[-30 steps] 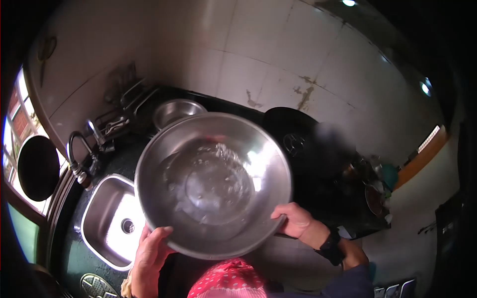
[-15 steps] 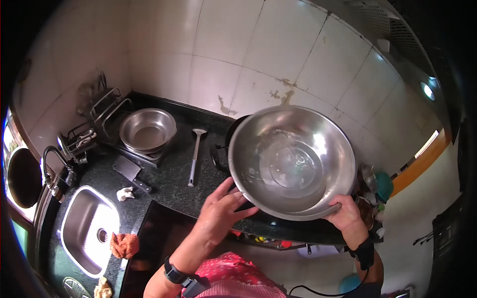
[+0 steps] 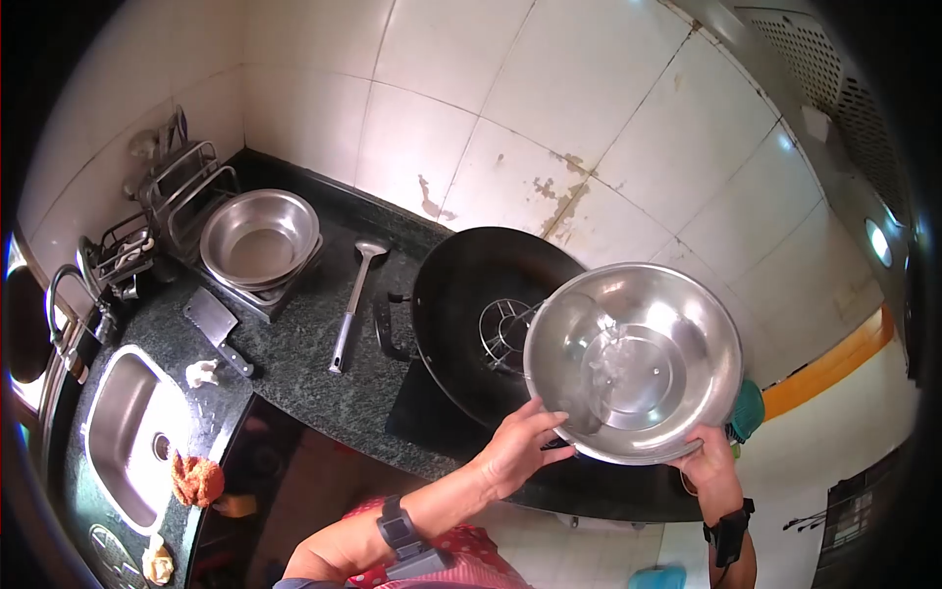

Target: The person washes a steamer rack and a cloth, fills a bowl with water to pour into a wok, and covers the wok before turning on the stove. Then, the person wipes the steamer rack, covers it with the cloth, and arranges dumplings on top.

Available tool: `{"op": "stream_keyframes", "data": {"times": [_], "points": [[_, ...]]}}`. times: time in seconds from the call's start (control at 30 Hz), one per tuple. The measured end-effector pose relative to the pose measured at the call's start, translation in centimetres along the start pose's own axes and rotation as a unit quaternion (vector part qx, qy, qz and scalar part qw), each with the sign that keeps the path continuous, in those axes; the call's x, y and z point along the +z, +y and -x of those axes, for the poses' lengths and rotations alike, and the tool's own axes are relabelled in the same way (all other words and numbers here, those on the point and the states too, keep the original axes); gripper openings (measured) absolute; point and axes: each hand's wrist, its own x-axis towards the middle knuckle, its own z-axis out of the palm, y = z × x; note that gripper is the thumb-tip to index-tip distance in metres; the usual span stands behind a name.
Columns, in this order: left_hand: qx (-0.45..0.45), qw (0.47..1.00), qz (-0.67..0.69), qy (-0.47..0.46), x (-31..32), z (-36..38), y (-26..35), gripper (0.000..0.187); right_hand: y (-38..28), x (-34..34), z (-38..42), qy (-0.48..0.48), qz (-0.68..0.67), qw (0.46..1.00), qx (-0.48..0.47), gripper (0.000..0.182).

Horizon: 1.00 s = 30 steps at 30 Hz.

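Note:
A large stainless steel basin [image 3: 677,339] is tilted over the right side of a black wok [image 3: 456,304], with some clear water in its bottom. My right hand [image 3: 708,459] grips the near right part of the basin's rim. At the near left rim, my left hand [image 3: 525,450] holds the basin with its fingers against the edge. Inside the wok lies a round wire steaming rack [image 3: 502,329], partly hidden behind the basin.
Left of the wok lie a metal spatula [image 3: 355,304], a cleaver [image 3: 214,322] and a smaller metal bowl [image 3: 260,240]. A sink [image 3: 103,417] with an orange cloth [image 3: 196,479] by its edge is at far left. Tiled wall [image 3: 422,137] stands behind the counter.
Both hands and the basin have shifted right in view, uncovering much of the wok and its rack. The left hand's fingers have come closer in on the rim.

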Motion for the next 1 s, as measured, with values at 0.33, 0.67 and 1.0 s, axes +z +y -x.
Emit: {"op": "stream_keyframes", "data": {"times": [0.33, 0.67, 1.0], "points": [[-0.049, 0.996, 0.064, -0.028, -0.7, -3.7, -1.2, 0.050, -1.4, -0.5, -0.9, 0.054, 0.036, 0.998, -0.019, 0.065], [-0.105, 0.991, 0.070, -0.032, -0.4, -5.2, -1.1, 0.073, -3.2, 0.5, -1.1, 0.142, 0.157, 0.966, -0.148, 0.066], [-0.167, 0.982, 0.000, -0.083, -1.3, -1.7, 2.6, 0.074, -2.1, 0.9, -2.9, 0.119, 0.200, 0.912, -0.336, 0.061]]}}
